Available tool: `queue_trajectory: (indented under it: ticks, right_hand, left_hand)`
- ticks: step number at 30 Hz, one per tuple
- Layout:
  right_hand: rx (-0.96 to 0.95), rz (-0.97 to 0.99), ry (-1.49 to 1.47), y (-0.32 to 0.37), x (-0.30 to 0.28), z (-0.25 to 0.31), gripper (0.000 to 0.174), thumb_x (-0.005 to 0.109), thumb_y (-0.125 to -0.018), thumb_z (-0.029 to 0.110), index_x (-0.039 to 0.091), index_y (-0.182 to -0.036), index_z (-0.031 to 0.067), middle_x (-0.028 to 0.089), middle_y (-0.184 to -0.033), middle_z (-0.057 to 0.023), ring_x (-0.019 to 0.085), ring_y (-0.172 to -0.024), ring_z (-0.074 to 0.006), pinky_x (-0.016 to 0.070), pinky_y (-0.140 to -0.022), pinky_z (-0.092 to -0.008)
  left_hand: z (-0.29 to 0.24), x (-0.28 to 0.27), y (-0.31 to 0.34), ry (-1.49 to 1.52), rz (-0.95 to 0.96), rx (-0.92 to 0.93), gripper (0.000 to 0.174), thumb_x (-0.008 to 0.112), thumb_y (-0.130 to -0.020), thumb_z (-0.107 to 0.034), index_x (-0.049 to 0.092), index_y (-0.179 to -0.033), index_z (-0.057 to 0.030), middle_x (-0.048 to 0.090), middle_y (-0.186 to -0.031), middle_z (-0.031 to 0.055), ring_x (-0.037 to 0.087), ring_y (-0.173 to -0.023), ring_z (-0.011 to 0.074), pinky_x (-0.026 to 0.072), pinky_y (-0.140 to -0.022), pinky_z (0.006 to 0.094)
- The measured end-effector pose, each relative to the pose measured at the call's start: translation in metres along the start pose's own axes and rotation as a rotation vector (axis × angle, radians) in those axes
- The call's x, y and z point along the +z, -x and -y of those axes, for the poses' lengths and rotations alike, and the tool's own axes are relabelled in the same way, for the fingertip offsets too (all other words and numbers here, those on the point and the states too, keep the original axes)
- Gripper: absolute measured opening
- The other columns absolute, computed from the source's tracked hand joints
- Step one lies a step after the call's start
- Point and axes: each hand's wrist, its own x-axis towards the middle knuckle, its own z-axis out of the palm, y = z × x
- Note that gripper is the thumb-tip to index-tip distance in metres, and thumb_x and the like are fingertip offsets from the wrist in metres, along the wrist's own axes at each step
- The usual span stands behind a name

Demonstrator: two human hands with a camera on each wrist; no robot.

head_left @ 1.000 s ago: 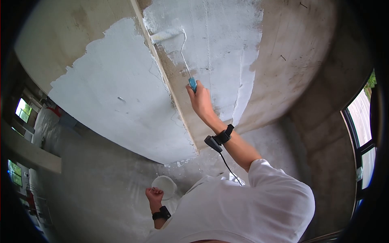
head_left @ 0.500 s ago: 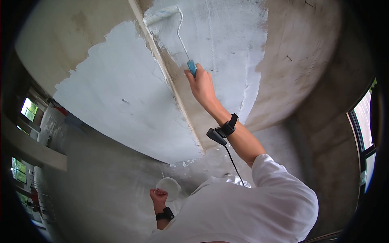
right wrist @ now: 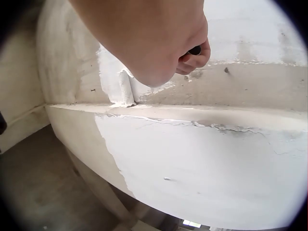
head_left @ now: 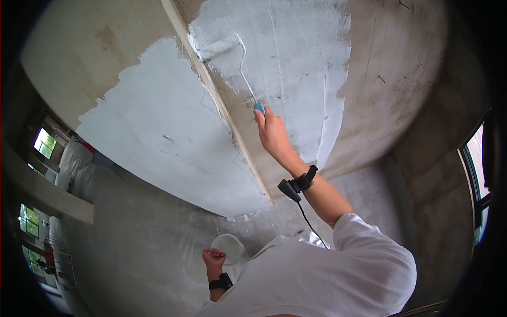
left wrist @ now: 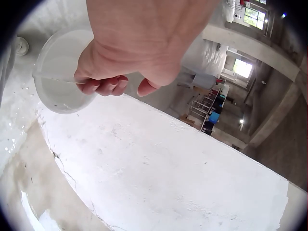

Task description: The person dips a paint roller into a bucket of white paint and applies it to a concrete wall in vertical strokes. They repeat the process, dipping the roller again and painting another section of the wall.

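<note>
In the head view my right hand (head_left: 275, 136) grips the blue handle (head_left: 259, 108) of a paint roller. Its bent wire frame (head_left: 244, 71) runs up to the white sleeve (head_left: 219, 47), which lies against the painted wall with its left end at the corner edge. The right wrist view shows the paint-covered sleeve (right wrist: 126, 89) beside that edge, partly behind the hand. Low down, my left hand (head_left: 214, 260) holds a white bucket (left wrist: 36, 79) by its thin handle, fingers curled round it. Pale paint shows inside the bucket.
A bare corner strip (head_left: 211, 90) divides two wall faces, both partly coated white (head_left: 158, 121). Nails (head_left: 381, 79) stick out of the unpainted wall at right. Grey concrete floor (head_left: 142, 238) lies below, with white splashes near the wall foot. Windows (head_left: 45, 143) show at far left.
The roller went up the wall, then came back down, its end now at the corner edge. My right hand moved with it. The left hand still holds the bucket; the whole view shifted slightly.
</note>
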Motion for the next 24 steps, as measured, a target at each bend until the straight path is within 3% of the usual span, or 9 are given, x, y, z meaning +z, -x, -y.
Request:
queue_trajectory:
  ticks: [12,22,24]
  right_hand:
    - [0.211,0.068,0.071,0.095,0.018,-0.076,0.034,0.052,-0.102,0.03,0.048,-0.092,-0.0023,0.056,-0.063,-0.0285,0.054,-0.063,-0.0511,0.0389,-0.055,-0.0556]
    - [0.134,0.034,0.043,0.045,0.013,-0.037,0.034,0.051,-0.102,0.03,0.047,-0.092,-0.0021,0.054,-0.064,-0.0285,0.053,-0.064,-0.0517,0.0374,-0.055,-0.0553]
    - [0.049,-0.024,0.006,0.027,0.012,-0.024,0.033,0.051,-0.103,0.027,0.046,-0.088,-0.0026,0.051,-0.062,-0.0261,0.048,-0.058,-0.0485,0.0351,-0.052,-0.0499]
  left_hand:
    - [0.002,-0.005,0.003,-0.03,0.008,0.014,0.017,0.049,-0.08,-0.028,0.046,-0.074,-0.0121,0.036,-0.057,-0.0012,0.033,-0.05,0.0141,0.0303,-0.055,0.033]
    - [0.002,-0.018,0.009,0.008,0.017,0.021,0.018,0.051,-0.079,-0.028,0.046,-0.072,-0.0126,0.037,-0.056,-0.0013,0.035,-0.05,0.0143,0.0303,-0.054,0.0325]
    - [0.003,-0.017,0.012,0.0,0.003,0.023,0.018,0.052,-0.079,-0.028,0.046,-0.072,-0.0127,0.037,-0.056,-0.0014,0.035,-0.049,0.0142,0.0304,-0.054,0.0324]
